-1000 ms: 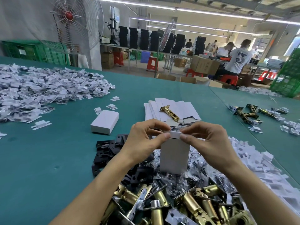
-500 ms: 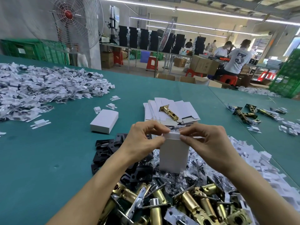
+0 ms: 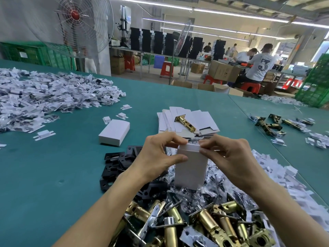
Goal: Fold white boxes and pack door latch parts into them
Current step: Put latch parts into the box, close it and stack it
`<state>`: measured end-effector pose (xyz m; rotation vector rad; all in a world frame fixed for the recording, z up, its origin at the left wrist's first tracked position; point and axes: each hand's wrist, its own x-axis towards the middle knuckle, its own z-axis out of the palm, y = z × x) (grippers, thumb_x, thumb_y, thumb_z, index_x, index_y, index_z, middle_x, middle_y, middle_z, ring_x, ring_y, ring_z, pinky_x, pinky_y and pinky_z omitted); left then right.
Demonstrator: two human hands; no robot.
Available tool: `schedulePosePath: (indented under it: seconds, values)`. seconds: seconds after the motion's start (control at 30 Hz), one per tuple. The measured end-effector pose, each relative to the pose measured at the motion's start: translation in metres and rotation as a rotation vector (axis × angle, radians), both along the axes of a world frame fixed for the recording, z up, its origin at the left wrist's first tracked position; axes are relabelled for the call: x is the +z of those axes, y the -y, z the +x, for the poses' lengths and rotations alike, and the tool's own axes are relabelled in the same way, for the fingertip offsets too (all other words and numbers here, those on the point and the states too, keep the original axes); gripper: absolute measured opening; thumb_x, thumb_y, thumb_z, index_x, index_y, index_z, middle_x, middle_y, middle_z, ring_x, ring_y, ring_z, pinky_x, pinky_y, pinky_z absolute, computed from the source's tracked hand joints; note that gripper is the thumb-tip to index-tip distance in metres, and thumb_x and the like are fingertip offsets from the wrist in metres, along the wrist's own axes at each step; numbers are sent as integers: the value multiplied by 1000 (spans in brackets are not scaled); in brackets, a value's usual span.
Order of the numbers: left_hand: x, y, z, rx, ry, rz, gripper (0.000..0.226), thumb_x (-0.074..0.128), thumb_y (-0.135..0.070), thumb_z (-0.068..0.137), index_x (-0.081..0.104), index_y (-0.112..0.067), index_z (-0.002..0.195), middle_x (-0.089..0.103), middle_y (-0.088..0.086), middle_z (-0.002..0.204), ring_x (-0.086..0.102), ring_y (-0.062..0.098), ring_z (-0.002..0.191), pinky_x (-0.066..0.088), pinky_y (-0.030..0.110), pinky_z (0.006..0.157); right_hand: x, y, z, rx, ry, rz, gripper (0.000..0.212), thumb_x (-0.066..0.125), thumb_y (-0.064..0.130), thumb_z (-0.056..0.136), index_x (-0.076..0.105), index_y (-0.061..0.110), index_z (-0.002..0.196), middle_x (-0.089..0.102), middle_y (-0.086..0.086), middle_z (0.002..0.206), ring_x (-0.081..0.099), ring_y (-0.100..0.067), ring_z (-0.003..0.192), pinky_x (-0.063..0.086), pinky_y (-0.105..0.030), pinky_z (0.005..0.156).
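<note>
Boxes: 2. L hand (image 3: 156,157) + R hand (image 3: 229,157) pinch top of upright box (image 3: 191,172); closed box (image 3: 114,132) lies apart.

Your green worktop (image 3: 53,166) carried several heaps. Far to your left spread a wide heap of white card pieces (image 3: 44,97), with a few strays beside it. A closed white box (image 3: 114,132) lay flat, apart from that heap. Past the middle sat a stack of flat box blanks (image 3: 201,118). Nearest you lay a pile of brass latches (image 3: 204,223), with black plates (image 3: 115,164) to its left, clear bags (image 3: 213,177) behind it and more white pieces (image 3: 277,175) on its right. A few loose latches (image 3: 267,123) lay well apart at your far right.
</note>
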<state>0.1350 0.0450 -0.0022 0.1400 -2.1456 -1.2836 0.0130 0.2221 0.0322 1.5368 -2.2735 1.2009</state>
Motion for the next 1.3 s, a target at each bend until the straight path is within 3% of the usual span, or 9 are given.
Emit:
schedulePosePath:
  seconds: [0.13,0.33,0.43,0.57,0.7,0.8,1.0,1.17,1.3]
  values:
    - [0,-1,-1,-3,0,16,32,88,-13,74,72,-26,98,74,-11,106,68,0,98,58,35,89,0,1,0,-25,106,-41,12,76,12,85,72,23,84,74,12,85,70,0,80,56,-17,71]
    - [-1,2,0,-33,-30,91,44,90,-9,71,71,-28,106,74,-10,105,70,2,98,57,21,83,6,6,5,-50,34,5,14,75,14,86,72,27,79,69,21,76,70,-3,80,53,-11,59]
    - [-2,2,0,-32,-26,72,44,91,-10,70,72,-31,104,73,-14,108,69,3,98,58,22,82,9,6,5,-19,-5,79,17,72,13,89,73,29,84,70,21,82,69,-4,85,57,-19,64]
    - [-4,1,-2,-51,-88,30,40,88,-3,70,75,-17,105,72,-7,110,69,8,102,55,24,92,12,0,1,4,-27,118,15,71,10,89,77,23,92,73,16,87,70,-5,85,59,-32,74]
    - [-5,2,-2,-56,-83,31,37,87,-9,73,74,-13,107,74,-3,108,71,10,102,58,32,91,13,0,3,-18,-17,119,12,71,12,89,75,23,88,73,13,85,71,-7,84,60,-33,67]
    - [-4,1,-3,-59,-63,116,36,88,-14,73,74,-16,106,75,-3,105,72,12,98,61,35,85,15,3,7,-59,-51,123,7,75,30,85,74,23,83,72,11,80,70,-7,77,59,-35,61]
    - [-2,2,0,-72,-48,146,46,93,-15,67,71,-29,105,72,-15,104,72,4,91,55,15,76,24,9,14,-102,-202,242,6,69,35,91,72,32,94,73,7,92,68,-19,84,55,-41,72]
    - [-4,3,-1,-92,-48,231,34,91,-18,67,75,-23,96,76,-7,101,74,11,96,59,24,77,24,10,13,-100,-216,307,4,68,31,91,72,32,92,73,6,93,66,-23,86,52,-41,75]
    - [-5,2,-1,-128,-59,292,33,88,-21,66,76,-22,97,76,-4,103,73,16,99,61,31,73,22,2,7,-10,-179,305,18,65,20,93,76,29,104,75,11,103,66,-13,97,51,-36,85]
